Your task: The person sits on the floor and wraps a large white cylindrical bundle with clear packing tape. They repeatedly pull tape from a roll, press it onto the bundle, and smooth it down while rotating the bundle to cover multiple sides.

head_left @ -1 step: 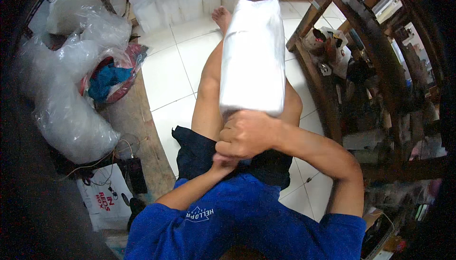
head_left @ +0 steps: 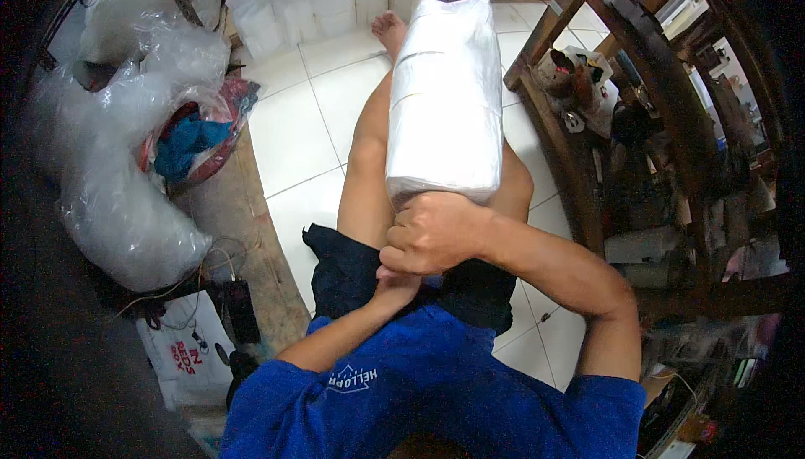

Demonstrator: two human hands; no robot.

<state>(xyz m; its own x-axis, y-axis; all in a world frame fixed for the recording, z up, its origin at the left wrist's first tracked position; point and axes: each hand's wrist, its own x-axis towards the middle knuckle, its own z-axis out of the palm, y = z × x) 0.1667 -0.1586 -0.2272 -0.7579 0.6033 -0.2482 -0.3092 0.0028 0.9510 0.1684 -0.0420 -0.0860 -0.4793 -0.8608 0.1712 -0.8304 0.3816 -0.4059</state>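
A long white bundle point(head_left: 446, 115), wrapped in shiny clear plastic with bands across it, lies lengthwise over my lap and legs. At its near end my right hand point(head_left: 440, 233) is closed in a fist, knuckles up, against the wrapping. What the fist grips is hidden beneath it. My left hand point(head_left: 396, 293) is tucked just below the right one, close to my belly. Its fingers are mostly covered by the right hand. A small pale bluish bit shows beside the hands, too little of it to name.
On the left are big clear plastic bags point(head_left: 126, 182) and a red bag with blue cloth point(head_left: 191, 142). Pale plastic-wrapped packs point(head_left: 331, 2) line the far side of the tiled floor point(head_left: 293, 140). A dark wooden frame point(head_left: 553, 132) with clutter stands on the right.
The bundle, blurred before, is now sharp and its bands show more clearly. My hands have hardly shifted.
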